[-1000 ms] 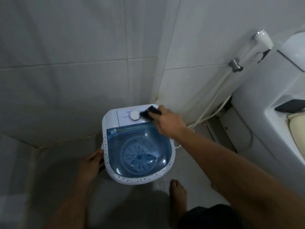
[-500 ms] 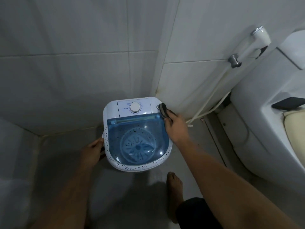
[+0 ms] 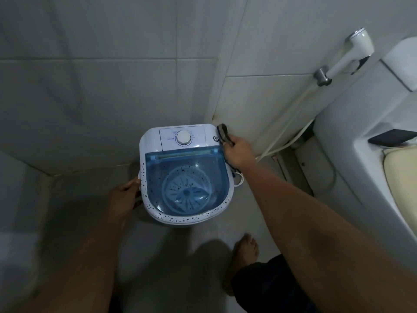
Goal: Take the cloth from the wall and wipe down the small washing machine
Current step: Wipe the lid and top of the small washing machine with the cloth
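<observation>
Presently, the washer is standing on the floor in the corner of two tiled walls, its blue lid lying shut and the white dial sitting on the panel at the back. The right hand is reaching over the washer's back right corner, its fingers curling tight round a dark cloth. The cloth is sticking out above the knuckles and touching the corner edge, just beside a small round button. The left hand is bracing the washer's left side, fingers bent against the rim near a side handle; whether it is actually gripping that handle cannot be told. Dark specks are showing along the white front rim. A bare foot is planted on the floor in front of the washer. To the right, a spray nozzle is hanging on the wall beside a toilet, with a dark phone lying on it.
</observation>
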The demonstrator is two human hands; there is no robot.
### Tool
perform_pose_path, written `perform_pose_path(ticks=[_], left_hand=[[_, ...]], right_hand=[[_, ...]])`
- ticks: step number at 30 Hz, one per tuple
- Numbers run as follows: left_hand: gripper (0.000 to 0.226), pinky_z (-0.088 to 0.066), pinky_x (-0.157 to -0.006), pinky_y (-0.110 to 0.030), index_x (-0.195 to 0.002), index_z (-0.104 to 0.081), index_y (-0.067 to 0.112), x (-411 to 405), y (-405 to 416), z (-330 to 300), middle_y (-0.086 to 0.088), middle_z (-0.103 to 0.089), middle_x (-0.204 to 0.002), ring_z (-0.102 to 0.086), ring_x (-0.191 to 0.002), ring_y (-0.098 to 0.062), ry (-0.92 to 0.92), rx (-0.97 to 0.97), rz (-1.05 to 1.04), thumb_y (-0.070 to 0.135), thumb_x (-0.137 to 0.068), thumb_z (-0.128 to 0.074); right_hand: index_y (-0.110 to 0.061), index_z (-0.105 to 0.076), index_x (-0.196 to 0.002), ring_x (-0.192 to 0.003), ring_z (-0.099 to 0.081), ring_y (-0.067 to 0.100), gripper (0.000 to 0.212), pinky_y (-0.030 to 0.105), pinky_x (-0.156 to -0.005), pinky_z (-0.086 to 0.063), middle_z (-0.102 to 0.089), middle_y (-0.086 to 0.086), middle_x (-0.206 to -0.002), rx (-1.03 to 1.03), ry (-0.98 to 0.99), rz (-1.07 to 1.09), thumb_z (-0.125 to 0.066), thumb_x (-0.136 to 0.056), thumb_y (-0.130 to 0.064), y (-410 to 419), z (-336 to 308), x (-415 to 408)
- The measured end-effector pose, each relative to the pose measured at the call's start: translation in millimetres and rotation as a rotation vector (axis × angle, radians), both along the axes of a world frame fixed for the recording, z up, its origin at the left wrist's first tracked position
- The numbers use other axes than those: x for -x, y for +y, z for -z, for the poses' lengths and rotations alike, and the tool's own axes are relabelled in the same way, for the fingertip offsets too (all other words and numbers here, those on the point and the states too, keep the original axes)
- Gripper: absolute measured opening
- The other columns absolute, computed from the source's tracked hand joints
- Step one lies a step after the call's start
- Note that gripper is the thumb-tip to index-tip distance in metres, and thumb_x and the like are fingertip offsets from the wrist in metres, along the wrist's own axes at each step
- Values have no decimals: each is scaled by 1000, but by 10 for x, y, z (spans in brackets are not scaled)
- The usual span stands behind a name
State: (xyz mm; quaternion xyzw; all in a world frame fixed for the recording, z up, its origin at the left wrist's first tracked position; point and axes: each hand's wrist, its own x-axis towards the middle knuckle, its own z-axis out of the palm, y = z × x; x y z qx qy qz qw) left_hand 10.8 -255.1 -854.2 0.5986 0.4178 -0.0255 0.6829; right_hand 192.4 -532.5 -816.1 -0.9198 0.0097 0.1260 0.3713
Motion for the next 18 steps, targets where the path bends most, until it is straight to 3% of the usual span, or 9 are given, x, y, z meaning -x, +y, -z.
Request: perform_pose_path(ticks=[3, 6, 11, 14, 16, 18], left_hand=[[31, -54, -70, -26, -128, -68, 14, 13, 5, 55, -2, -74, -98, -69, -85, -9, -2, -1, -13, 24, -101, -58], [32, -53, -72, -27, -128, -67, 14, 2, 22, 98, 2, -73, -93, -68, -84, -9, 10, 3, -13, 25, -100, -58], [31, -58, -77, -30, -125, -71, 13, 12, 43, 108, -6, -76, -107, -73, -93, -19, 31, -6, 13, 26, -99, -59], [31, -60, -83, -38, -124, -71, 12, -5, 9, 95, -10, -74, -106, -72, -85, -20, 37, -4, -23, 25, -98, -61], [30, -59, -90, -44, -123, -72, 14, -16, 10, 98, -10, -75, -102, -72, -85, -25, 47, -26, -23, 26, -97, -62], [30, -58, -93, -48, -121, -73, 14, -17, 28, 114, -12, -76, -102, -72, -89, -29, 49, -35, -11, 26, -97, -62]], right_hand=[[-24, -66, -134, -95, -71, 28, 37, 23, -74, -46, -76, 11, -108, -31, -17, 43, -53, -100, -23, 57, 81, -104], [-24, -58, -143, -102, -67, 33, 41, 36, -92, -54, -65, 19, -118, -56, -75, 93, -51, -102, -25, 71, 215, 69], [-25, -54, -147, -116, -60, 35, 44, 39, -104, -47, -55, 17, -126, -78, -151, 185, -51, -103, -24, -9, 351, 617], [-19, -56, -146, -124, -57, 36, 44, 41, -109, -46, -53, 19, -132, -83, -193, 227, -54, -101, -18, -65, 400, 933], [-18, -57, -144, -123, -57, 36, 44, 40, -107, -47, -55, 21, -130, -120, -218, 269, -55, -100, -15, -104, 437, 1162], [-20, -58, -144, -112, -61, 35, 43, 30, -96, -46, -55, 20, -122, -114, -243, 330, -57, -101, -18, -117, 482, 1436]])
